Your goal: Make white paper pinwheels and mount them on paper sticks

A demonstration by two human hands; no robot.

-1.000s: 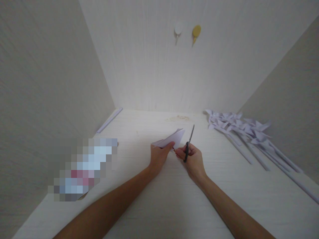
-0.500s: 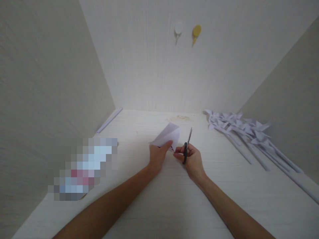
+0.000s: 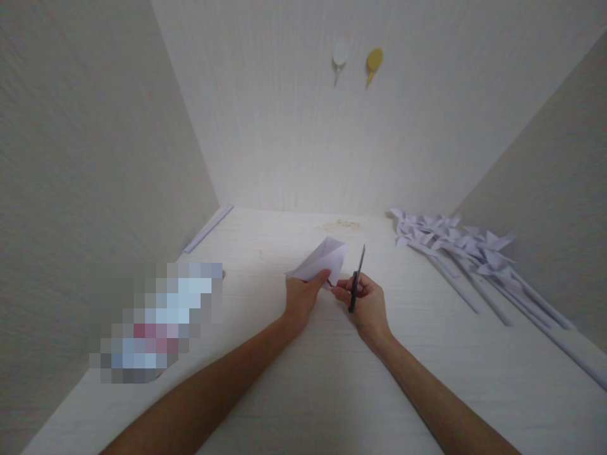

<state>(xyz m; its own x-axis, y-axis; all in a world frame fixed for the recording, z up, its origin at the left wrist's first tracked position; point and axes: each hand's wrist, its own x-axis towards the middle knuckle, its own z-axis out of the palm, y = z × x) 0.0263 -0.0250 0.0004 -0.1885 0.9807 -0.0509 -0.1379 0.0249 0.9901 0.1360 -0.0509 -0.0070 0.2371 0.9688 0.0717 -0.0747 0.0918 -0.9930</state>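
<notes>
My left hand [image 3: 300, 301] is closed on a folded sheet of white paper [image 3: 322, 258], its thumb pressed on top near the lower right corner. Black-handled scissors [image 3: 354, 289] hang in the fingers of my right hand [image 3: 371, 308], with the blades pointing up and away from the paper. The thumb and finger of that hand also pinch at a thin dark red strip [image 3: 331, 284] by the paper's corner. What the strip is made of is too small to tell.
White paper pinwheels [image 3: 450, 240] on rolled sticks lie piled at the right. A paper roll [image 3: 208, 229] rests along the left wall, above a pixelated object [image 3: 175, 309]. Pale crumbs [image 3: 347, 224] lie by the back wall, which bears a white hook [image 3: 340, 54] and a yellow hook [image 3: 374, 60].
The paper has tilted and shifted slightly to the right in my left hand. My right hand still holds the scissors and has barely moved.
</notes>
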